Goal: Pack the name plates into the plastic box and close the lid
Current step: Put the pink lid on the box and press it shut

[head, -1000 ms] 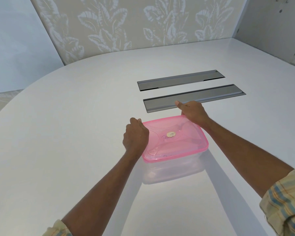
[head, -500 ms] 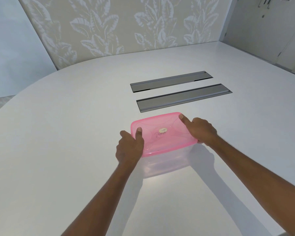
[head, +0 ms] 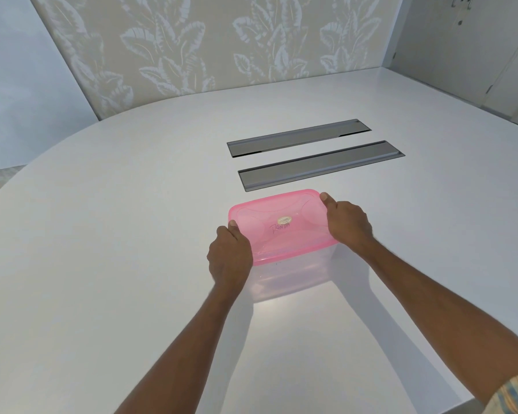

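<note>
Both 2 plates [head: 319,165] lie unpacked on the surface [head: 102,264]; left hand [head: 229,258] and right hand [head: 347,224] have fingers clamped on the box's [head: 287,276] lid [head: 278,227], not yet off

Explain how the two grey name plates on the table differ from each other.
The far name plate lies farther from the pink lid; the near name plate lies just beyond it. The far name plate looks shorter and starts further left; the near name plate reaches further right. Both are long, grey, flat on the white table, roughly parallel and untouched.
</note>
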